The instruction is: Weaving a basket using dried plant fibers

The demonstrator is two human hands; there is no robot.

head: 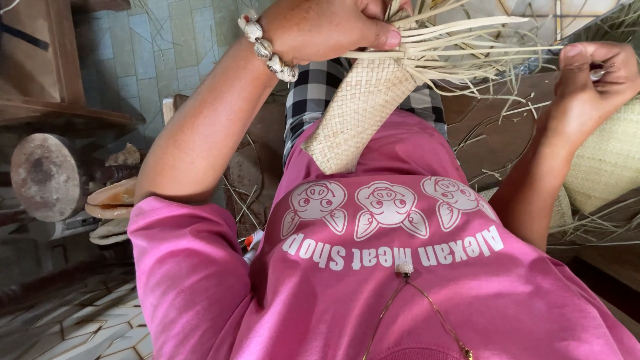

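home weaving spot | tiled floor | loose palm strips | woven mats | wooden furniture

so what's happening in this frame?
A person in a pink shirt is working a woven straw piece that rests on their lap. The left hand pinches the loose pale strips at its unfinished upper end, thumb pressed on them. The right hand is closed on a thin strand out to the side. More woven matting lies beside the right arm, and stray strips are scattered on the tiled floor.
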